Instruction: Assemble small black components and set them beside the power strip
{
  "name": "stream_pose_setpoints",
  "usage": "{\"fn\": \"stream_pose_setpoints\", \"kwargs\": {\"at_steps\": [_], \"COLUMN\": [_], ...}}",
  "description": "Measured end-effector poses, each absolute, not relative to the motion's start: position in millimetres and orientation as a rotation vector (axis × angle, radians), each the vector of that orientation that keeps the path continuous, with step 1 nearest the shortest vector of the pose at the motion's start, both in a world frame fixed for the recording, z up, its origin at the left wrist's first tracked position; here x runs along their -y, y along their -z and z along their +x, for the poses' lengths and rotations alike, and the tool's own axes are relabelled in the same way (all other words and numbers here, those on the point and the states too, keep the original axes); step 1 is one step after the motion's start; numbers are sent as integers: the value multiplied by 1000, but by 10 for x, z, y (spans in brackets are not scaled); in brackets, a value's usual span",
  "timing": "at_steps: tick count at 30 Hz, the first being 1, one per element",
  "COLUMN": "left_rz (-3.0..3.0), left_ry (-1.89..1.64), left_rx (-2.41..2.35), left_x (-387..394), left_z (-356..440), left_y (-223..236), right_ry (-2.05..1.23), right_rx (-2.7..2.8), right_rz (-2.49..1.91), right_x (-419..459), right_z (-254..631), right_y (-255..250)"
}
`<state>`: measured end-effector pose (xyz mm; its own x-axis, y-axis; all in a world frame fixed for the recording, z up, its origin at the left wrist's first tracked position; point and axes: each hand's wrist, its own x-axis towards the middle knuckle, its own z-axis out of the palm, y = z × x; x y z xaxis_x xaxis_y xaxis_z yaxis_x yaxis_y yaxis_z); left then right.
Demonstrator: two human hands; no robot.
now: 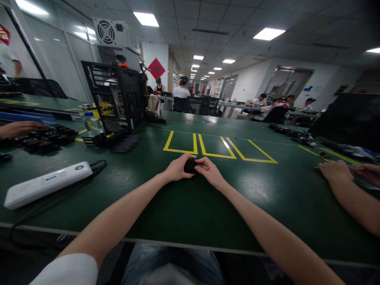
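Note:
Both my hands meet over the middle of a green table [184, 206], just in front of yellow taped rectangles [218, 148]. Between them sits a small black object [190, 165] that I cannot name. My left hand [177, 168] curls round its left side, fingers bent. From the right, my right hand [209, 171] pinches it with thumb and fingertips. The object rests low, at or just above the table top.
A white power strip [44, 184] with a black cable lies at the left. An open black computer case [118, 99] stands behind it, near black parts [44, 139] under another person's hand [18, 128]. A second person's hands [347, 172] rest at the right edge. People sit far back.

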<state>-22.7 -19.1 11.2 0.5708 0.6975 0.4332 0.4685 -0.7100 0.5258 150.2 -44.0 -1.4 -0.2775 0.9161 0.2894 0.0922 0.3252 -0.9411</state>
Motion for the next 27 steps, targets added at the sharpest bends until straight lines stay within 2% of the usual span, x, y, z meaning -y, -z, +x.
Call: {"fn": "stream_pose_setpoints", "kwargs": {"at_steps": [17, 27], "left_rz": [2460, 2423], "left_ry": [-886, -897], "left_rx": [-962, -1008], "left_x": [196, 88], "left_z": [-226, -315], "left_y": [-113, -73], "right_ry": [-1054, -783], "right_rx": [1673, 1853], "right_rz": [-932, -1160], "right_x": [428, 414], "right_z": [1517, 1593], "right_y": [32, 41]}}
